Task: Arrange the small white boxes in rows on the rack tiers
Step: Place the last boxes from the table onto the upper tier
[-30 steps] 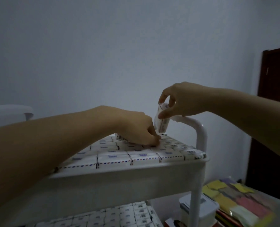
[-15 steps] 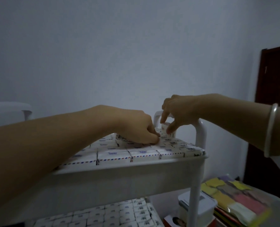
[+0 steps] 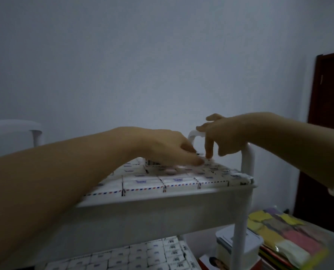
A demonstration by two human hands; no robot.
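Small white boxes [image 3: 178, 181] with red-and-blue striped edges lie packed in rows on the top tier of a white rack [image 3: 162, 207]. My left hand [image 3: 168, 147] rests fingers-down on the boxes near the back of the tier. My right hand [image 3: 218, 137] hovers beside it, one finger pointing down and touching a box at the back right, holding nothing. A lower tier holds more rows of the same boxes [image 3: 142, 254].
The rack's white handle [image 3: 248, 158] curves up at the back right behind my right hand. Right of the rack sit a white lidded container [image 3: 246, 242] and a stack of colourful packets [image 3: 291, 236]. A dark door [image 3: 330, 114] stands at far right.
My right hand carried a box down onto the back of the top tier and let it go. It now presses there with one finger. My left hand stayed on the boxes.
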